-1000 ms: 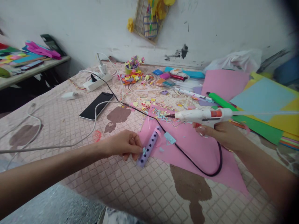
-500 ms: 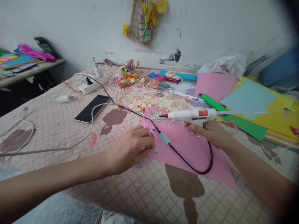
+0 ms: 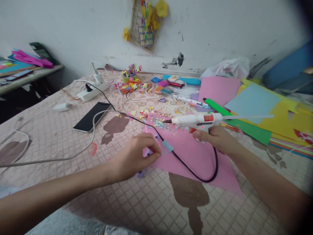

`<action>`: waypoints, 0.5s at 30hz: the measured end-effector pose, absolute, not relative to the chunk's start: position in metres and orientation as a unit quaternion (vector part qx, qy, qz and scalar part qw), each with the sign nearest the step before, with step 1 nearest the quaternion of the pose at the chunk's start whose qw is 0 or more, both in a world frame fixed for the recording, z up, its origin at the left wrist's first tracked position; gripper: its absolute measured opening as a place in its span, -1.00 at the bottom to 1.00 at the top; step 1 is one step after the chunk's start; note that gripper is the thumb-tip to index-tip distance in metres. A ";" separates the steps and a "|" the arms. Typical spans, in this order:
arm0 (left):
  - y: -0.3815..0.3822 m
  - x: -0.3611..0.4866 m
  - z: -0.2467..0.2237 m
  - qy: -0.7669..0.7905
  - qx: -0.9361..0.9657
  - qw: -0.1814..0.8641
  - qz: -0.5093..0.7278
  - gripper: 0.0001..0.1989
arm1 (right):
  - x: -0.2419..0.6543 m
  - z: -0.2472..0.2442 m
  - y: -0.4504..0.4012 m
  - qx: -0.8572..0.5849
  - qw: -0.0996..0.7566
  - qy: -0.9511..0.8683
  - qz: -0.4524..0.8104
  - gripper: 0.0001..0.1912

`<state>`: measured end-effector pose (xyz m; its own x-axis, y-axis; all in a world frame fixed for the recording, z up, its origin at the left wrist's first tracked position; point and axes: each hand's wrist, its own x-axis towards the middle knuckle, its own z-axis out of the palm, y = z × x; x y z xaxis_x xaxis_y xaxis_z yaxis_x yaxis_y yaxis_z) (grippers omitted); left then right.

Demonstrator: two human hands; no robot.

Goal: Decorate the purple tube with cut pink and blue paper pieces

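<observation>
My right hand point(image 3: 215, 138) grips a white glue gun point(image 3: 195, 120) by its handle, its dark nozzle pointing left over small paper scraps point(image 3: 158, 122). A clear glue stick point(image 3: 249, 116) sticks out of its back. My left hand point(image 3: 137, 155) is closed in a pinch at the left edge of a pink sheet point(image 3: 193, 156); what its fingers hold, if anything, is too small to make out. Small purple pieces point(image 3: 140, 173) show beside and below it. A black cord point(image 3: 187, 165) loops over the sheet, next to a light blue paper piece point(image 3: 167, 146).
A phone point(image 3: 91, 117), a power strip point(image 3: 93, 91) and white cables lie at the left. Behind are a small pot of paper flowers point(image 3: 130, 73) and craft packets. Coloured sheets point(image 3: 254, 101) and a green roll point(image 3: 216, 107) lie at the right.
The pink strip seen at my left fingers is no longer visible there, and the hand's fingers have shifted slightly. The whole view has moved a little; my right hand still holds the glue gun.
</observation>
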<state>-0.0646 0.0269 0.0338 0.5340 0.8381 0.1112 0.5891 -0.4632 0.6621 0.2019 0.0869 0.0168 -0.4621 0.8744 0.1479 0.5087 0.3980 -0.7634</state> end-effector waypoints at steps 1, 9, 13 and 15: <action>0.029 -0.069 0.036 0.469 0.781 0.344 0.230 -0.91 | 0.202 0.017 0.086 -0.436 0.279 -0.789 0.330 -0.75; 0.040 -0.091 0.032 0.530 0.561 0.580 0.261 -0.84 | 0.191 0.028 0.066 -0.412 0.224 -0.838 0.280 -0.79; 0.040 -0.092 0.029 0.526 0.537 0.596 0.283 -0.84 | 0.179 0.033 0.061 -0.373 0.217 -0.857 0.280 -0.80; 0.039 -0.093 0.029 0.523 0.535 0.600 0.286 -0.83 | 0.175 0.034 0.061 -0.357 0.213 -0.864 0.283 -0.77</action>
